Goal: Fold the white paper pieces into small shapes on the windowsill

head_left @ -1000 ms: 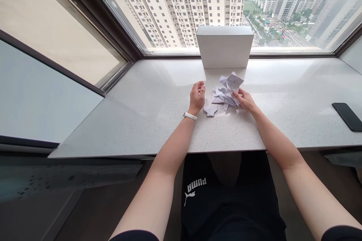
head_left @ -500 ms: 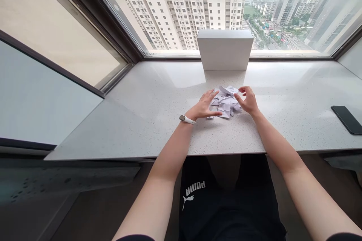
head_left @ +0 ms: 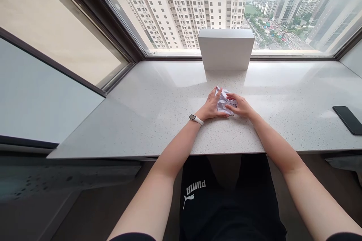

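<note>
A small heap of torn white paper pieces [head_left: 222,106] lies on the pale speckled windowsill counter [head_left: 158,120]. Along the heap's left side is my left hand [head_left: 211,106], fingers spread and thumb reaching around the near edge; a white wristband with a dark face [head_left: 195,119] sits on that wrist. From the right, my right hand [head_left: 240,105] touches the heap, its fingers apart and curved over the top pieces. Both hands cup the papers between them, and neither is closed round a single piece. My fingers hide part of the heap.
Behind the heap a white box [head_left: 226,49] stands upright against the window. A black phone [head_left: 347,119] lies at the far right of the counter. Dark window frames border the left and back, and the counter's front edge runs just above my lap.
Both hands have moved closer together, my right hand leftward and my left slightly right. The scattered paper pieces are now squeezed into a narrower heap.
</note>
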The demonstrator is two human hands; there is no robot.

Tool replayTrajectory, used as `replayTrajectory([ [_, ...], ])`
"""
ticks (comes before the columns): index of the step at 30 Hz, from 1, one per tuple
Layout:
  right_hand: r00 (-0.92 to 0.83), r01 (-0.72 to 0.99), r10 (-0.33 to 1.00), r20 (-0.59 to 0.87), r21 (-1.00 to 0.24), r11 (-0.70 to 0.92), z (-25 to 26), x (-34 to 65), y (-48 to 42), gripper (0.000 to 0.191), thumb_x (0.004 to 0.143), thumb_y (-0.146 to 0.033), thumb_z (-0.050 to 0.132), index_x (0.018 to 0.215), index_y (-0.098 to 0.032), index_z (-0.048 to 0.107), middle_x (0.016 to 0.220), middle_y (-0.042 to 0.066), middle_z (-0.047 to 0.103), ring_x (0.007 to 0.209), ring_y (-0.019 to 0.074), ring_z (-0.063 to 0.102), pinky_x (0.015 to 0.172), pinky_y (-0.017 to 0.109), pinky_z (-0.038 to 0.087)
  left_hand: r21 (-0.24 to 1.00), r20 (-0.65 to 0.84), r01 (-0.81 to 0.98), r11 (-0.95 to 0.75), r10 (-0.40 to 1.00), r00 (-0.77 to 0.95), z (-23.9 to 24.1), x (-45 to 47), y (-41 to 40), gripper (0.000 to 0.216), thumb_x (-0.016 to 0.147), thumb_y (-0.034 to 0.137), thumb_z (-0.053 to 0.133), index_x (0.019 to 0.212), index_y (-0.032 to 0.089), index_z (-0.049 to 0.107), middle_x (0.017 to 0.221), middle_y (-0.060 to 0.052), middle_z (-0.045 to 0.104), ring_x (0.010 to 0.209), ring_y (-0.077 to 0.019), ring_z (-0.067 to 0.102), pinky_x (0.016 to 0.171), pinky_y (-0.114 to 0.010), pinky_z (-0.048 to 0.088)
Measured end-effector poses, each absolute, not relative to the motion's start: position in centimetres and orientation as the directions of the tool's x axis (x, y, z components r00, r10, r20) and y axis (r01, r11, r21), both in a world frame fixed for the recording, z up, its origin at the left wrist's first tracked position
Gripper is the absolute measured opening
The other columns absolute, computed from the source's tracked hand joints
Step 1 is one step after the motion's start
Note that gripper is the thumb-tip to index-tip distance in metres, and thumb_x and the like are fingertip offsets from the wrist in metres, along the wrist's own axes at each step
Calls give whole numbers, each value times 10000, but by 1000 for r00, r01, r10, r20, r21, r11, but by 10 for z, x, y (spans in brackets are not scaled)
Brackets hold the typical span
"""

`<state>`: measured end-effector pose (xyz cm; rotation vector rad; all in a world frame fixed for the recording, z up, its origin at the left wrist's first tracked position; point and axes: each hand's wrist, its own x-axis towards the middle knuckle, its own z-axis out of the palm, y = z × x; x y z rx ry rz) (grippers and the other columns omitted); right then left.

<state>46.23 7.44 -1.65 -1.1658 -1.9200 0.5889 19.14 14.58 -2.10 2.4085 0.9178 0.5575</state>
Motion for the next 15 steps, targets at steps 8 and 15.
replayTrajectory([
  [8,-44,473,900,434,-785,401,-6,462,73,886,1059,-1029,628,1533,-303,809,1438,163,894,1324,403,849,1192,650,701,447,290,536,-716,683,671,-12,193,141,1387,785,921,1035,1931,363,489,2106,-187,50,1950,-571,40,1544,-805,208],
  [15,-43,592,954,296,-762,263,-14,469,79,1156,1067,-1099,368,1766,-229,672,1721,246,753,1697,503,625,1475,809,394,307,259,559,-770,633,730,1,214,113,1302,913,905,940,1961,305,453,2075,-186,263,1953,-540,99,1575,-765,44],
])
